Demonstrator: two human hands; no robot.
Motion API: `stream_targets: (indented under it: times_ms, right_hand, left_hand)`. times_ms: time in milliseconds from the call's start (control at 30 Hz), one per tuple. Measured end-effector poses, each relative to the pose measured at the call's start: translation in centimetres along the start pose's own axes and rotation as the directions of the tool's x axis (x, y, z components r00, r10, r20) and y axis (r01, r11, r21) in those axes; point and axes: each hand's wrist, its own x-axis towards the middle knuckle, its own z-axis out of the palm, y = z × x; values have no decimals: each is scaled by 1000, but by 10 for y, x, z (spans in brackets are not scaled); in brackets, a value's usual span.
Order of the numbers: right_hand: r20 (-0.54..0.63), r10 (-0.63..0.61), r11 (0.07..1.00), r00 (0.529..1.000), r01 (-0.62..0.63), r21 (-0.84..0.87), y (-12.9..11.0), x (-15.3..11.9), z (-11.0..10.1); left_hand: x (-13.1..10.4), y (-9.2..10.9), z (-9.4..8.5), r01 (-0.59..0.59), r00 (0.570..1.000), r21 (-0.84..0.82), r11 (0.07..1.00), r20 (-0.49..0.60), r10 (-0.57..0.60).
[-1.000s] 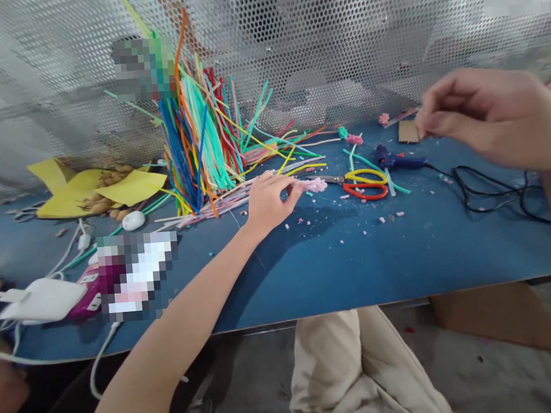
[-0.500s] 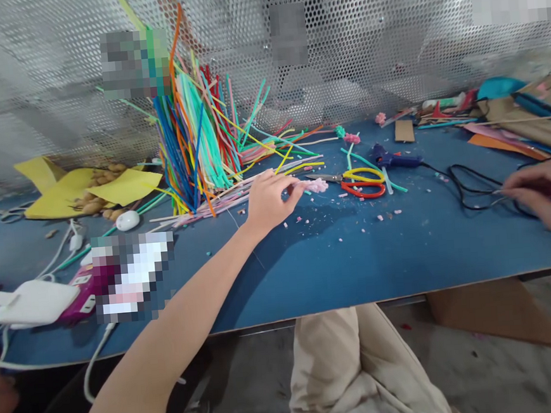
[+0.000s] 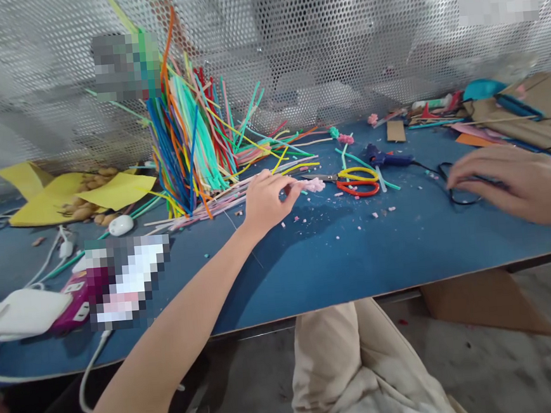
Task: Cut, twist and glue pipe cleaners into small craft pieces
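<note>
My left hand (image 3: 269,200) is closed in a pinch over the table, holding a pale pink pipe-cleaner flower (image 3: 312,185) by its stem end. Just beyond it lie scissors (image 3: 360,181) with one yellow and one red handle loop. My right hand (image 3: 502,179) is at the right, over the black cable (image 3: 463,202) of a dark blue glue gun (image 3: 389,158). Its fingers are stretched forward with the thumb apart, and nothing shows between them. The glue gun lies beyond the scissors, a clear glue stick (image 3: 381,179) at its front.
A tall bundle of coloured pipe cleaners (image 3: 194,143) stands against the perforated metal panel (image 3: 330,49). Pink and green pipe-cleaner pieces (image 3: 345,138) lie behind the scissors. Yellow sheets (image 3: 48,197), a phone (image 3: 133,278) and a power strip (image 3: 80,298) occupy the left; cardboard (image 3: 492,115) lies at the right.
My right hand has moved left from the table's right side to above the glue gun cable. My left hand still holds the pink flower in the same place. The view has shifted slightly.
</note>
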Motion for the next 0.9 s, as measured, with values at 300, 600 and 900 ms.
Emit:
stream_targets:
  times_ms: [300,600,900]
  right_hand:
    - [152,-147,953,977,99,285,-43,113,82]
    - [350,-231,961,908,157,227,-19,130,95]
    - [152,-51,988,987,27,153,-10,104,46]
  left_hand:
    - [0,-1,-1,-40,998,-70,997,44,43]
    - [-2,-5,3,-53,997,-54,997,54,55]
    - [0,-3,1,-45,997,-47,998,62,48]
